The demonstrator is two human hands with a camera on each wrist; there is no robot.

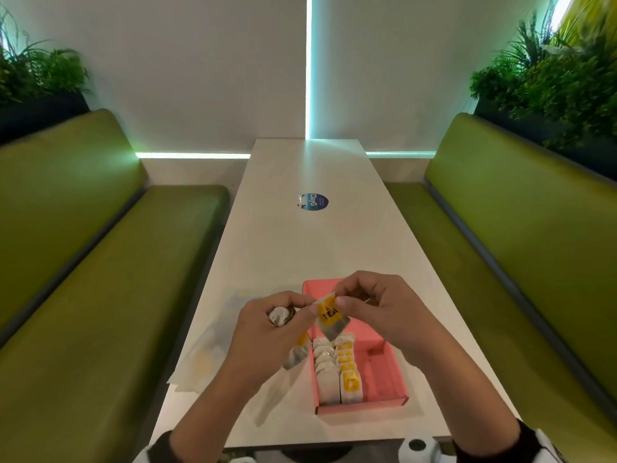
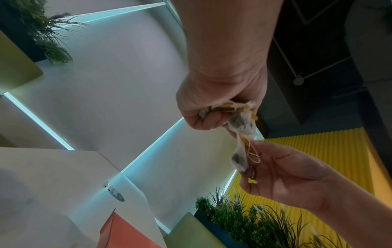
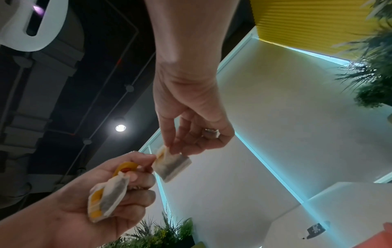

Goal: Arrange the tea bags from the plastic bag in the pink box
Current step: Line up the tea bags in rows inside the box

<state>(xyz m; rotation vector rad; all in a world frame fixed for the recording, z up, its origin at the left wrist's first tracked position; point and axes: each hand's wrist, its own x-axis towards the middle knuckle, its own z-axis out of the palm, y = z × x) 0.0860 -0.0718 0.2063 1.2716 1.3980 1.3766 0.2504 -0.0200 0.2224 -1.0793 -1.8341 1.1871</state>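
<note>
Paper tea bag [image 1: 329,317] pinched between both hands above the pink box [image 1: 384,369]; left hand [image 1: 267,329] also grips spare bags [image 3: 108,199]; next, slot it into the row.

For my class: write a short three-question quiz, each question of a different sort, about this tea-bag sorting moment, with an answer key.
1. True or false: the pink box already holds tea bags standing in rows.
2. Which hands pinch the raised tea bag? A) left hand only B) right hand only C) both
3. Fill in: the left hand also holds more tea bags, while the plastic bag lies on the ____.

Key: 1 true; 2 C; 3 table.
</note>
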